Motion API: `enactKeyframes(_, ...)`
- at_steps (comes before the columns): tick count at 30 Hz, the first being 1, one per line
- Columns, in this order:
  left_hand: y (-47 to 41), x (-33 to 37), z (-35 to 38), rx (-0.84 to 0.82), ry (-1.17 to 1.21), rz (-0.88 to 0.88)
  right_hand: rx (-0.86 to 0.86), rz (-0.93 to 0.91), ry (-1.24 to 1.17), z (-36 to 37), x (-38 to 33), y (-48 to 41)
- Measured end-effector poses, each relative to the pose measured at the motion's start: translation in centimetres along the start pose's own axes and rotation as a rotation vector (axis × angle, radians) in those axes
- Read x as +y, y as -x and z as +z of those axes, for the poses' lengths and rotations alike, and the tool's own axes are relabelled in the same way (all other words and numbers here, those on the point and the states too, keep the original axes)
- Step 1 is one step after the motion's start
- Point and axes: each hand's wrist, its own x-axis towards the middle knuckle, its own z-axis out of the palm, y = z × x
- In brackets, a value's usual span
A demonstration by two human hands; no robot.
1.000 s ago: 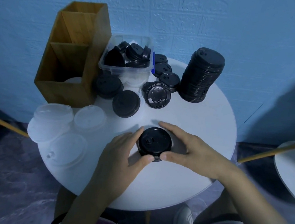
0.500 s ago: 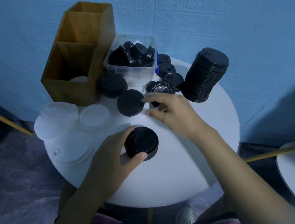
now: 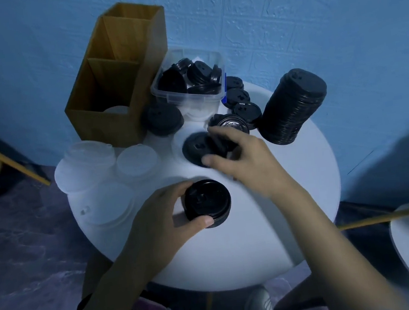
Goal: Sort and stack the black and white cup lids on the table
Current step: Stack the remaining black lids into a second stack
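Lid [image 3: 197,147] beyond my stack [image 3: 207,200]: likely light, slick; right hand [image 3: 246,161] pinches its rim, left hand [image 3: 159,223] clasps the stack.

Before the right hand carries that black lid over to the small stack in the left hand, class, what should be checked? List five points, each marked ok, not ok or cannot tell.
1. Left hand grips the short black stack: ok.
2. Right hand has thumb and fingers round the loose black lid: ok.
3. Loose black lid lifted off the table: cannot tell, the picture blurs there.
4. Its colour matches the short black stack: ok.
5. Clear lids sit apart, toward the table's left edge: ok.
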Motion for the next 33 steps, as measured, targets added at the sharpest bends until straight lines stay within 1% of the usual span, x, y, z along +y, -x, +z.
enactKeyframes(3, -0.2, 0.4, 0.2, -0.022, -0.053, 0.046, -0.088, 0.034, 0.025, -1.5, 1.2, 4.3)
enactKeyframes(6, -0.7, 0.8, 0.9, -0.012, -0.148, 0.094, -0.123, 0.09, 0.053, -1.7, 2.3, 7.4)
enactKeyframes(8, -1.0, 1.2, 1.4, -0.021, -0.175, 0.103, -0.124, 0.095, 0.084, -1.5, 2.8, 8.4)
enactKeyframes(11, -1.5, 1.8, 2.1, -0.009, -0.138, 0.085, -0.092, 0.107, 0.11, -1.6, 3.0, 8.6)
enactKeyframes(15, -1.3, 2.0, 2.3, -0.036, -0.153, 0.015, -0.13, 0.046, 0.197, -1.7, 2.9, 8.3)
enactKeyframes(18, -1.2, 1.8, 2.3, -0.041, -0.167, 0.061, -0.136, 0.025, 0.253, -1.6, 2.8, 8.3)
enactKeyframes(21, -1.4, 1.3, 2.6, -0.039, -0.234, 0.129, -0.135, 0.008, 0.305, -1.8, 2.5, 8.3)
enactKeyframes(25, -1.6, 0.7, 3.0, 0.002, -0.277, 0.147, -0.177, 0.019, 0.304, -2.3, 2.3, 8.0)
enactKeyframes(33, -1.8, 0.4, 2.9, -0.023, -0.284, 0.167, -0.223, -0.003, 0.324, -2.6, 1.9, 7.7)
